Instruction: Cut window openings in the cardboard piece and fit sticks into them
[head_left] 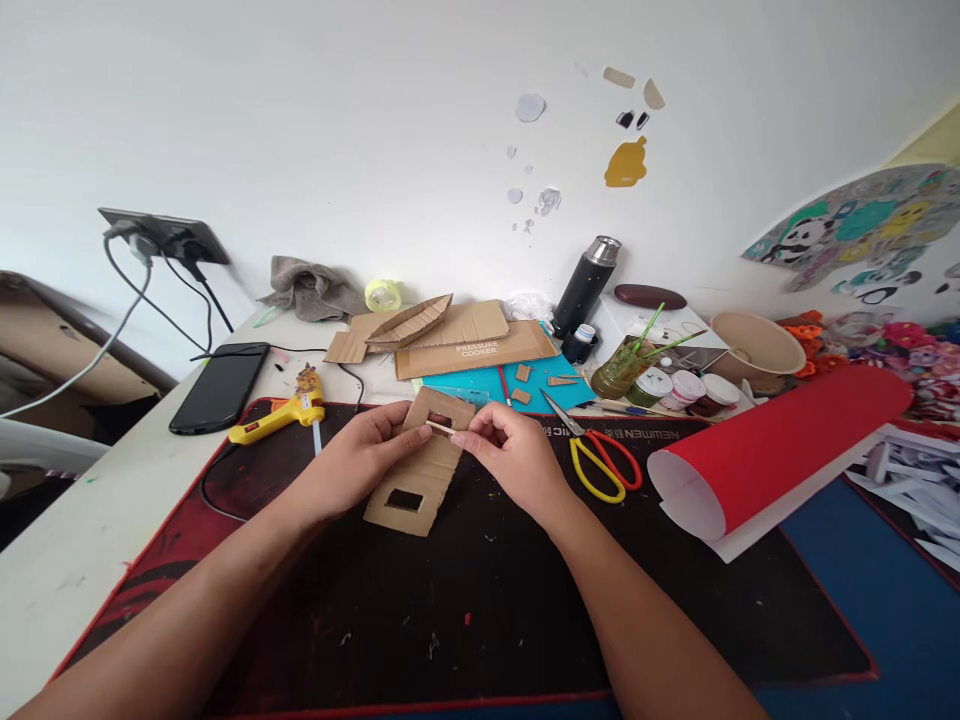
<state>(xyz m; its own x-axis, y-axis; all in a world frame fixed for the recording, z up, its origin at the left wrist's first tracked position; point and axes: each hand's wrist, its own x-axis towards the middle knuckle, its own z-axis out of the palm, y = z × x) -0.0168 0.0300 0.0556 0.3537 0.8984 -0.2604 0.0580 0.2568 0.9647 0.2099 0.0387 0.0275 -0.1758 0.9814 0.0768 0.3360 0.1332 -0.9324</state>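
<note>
My left hand grips a brown cardboard piece with two rectangular window cut-outs, thumb on its face, holding it just above the black and red desk mat. My right hand pinches a thin pale stick and lays its tip against the upper cut-out of the cardboard. Both hands are closed around what they hold, meeting over the middle of the mat.
A yellow glue gun and a black phone lie to the left. Yellow-and-red scissors and a red paper roll lie to the right. Cardboard sheets, a black flask, paint jars and a bowl stand behind.
</note>
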